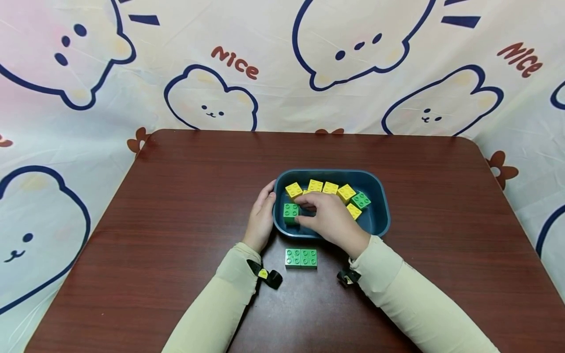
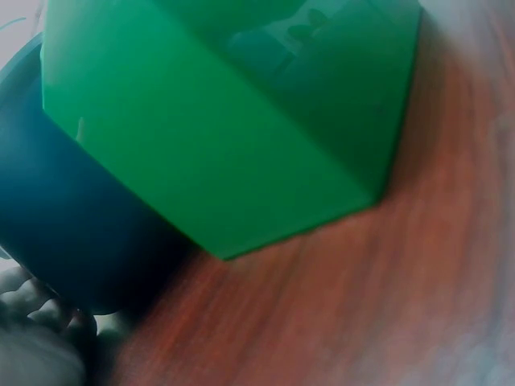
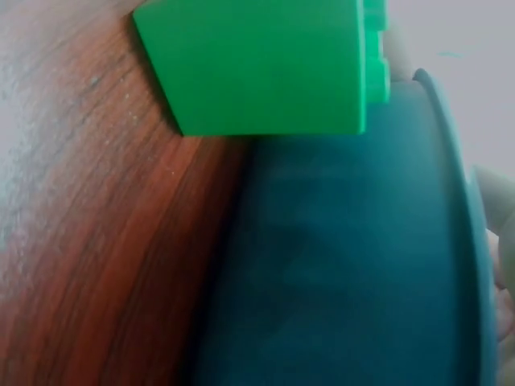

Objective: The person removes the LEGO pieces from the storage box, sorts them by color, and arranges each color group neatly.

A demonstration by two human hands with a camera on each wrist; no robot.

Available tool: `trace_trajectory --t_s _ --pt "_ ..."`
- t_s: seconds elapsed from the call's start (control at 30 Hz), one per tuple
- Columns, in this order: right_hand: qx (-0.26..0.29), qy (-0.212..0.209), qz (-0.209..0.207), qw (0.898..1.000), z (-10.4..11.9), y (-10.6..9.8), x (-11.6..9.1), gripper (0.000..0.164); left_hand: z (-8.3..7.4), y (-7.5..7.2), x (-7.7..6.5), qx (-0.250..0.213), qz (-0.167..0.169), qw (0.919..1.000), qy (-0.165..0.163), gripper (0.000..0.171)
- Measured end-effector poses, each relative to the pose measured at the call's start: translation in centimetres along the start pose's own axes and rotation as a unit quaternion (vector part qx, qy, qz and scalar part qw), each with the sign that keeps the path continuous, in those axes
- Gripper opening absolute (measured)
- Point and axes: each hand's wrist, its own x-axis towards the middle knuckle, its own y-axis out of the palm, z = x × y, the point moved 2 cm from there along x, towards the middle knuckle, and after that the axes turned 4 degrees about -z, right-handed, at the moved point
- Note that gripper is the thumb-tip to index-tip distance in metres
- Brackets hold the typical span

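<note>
A dark blue tray [image 1: 380, 215] holds several yellow bricks [image 1: 346, 192] and a green brick [image 1: 361, 200] at its right. My left hand [image 1: 260, 215] rests against the tray's left side, its fingers along the outer wall. Inside the tray my right hand [image 1: 328, 215] pinches another green brick [image 1: 291, 211] at the left end with thumb and index finger. Two green bricks [image 1: 301, 258] lie side by side on the table in front of the tray. Green bricks loom large in the left wrist view [image 2: 201, 145] and the right wrist view [image 3: 257, 72].
The brown wooden table [image 1: 176, 196] extends around the tray on all sides. Behind it hangs a pale cloth [image 1: 273, 29] printed with cartoon animals. Black straps [image 1: 265, 274] circle both wrists, close to the two bricks in front.
</note>
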Motion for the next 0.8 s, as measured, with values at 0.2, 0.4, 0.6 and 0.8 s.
trace_trajectory --t_s 0.2,0.4,0.6,0.8 --pt "0.026 -0.004 -0.012 1.000 -0.1 -0.8 -0.8 0.039 0.1 0.0 0.0 0.006 -0.003 1.0000 -0.003 0.042" --pt "0.028 -0.017 -0.036 0.999 0.0 -1.6 -1.6 0.037 0.2 0.0 0.0 0.013 -0.010 0.9998 -0.009 0.041" --pt "0.024 -0.020 -0.046 0.998 0.2 -2.3 -2.5 0.036 0.2 0.0 0.1 0.009 -0.011 0.9999 -0.006 0.042" --pt "0.030 -0.035 -0.063 0.997 0.6 -3.1 -3.6 0.035 0.2 0.0 0.1 0.011 -0.007 0.9999 0.009 0.041"
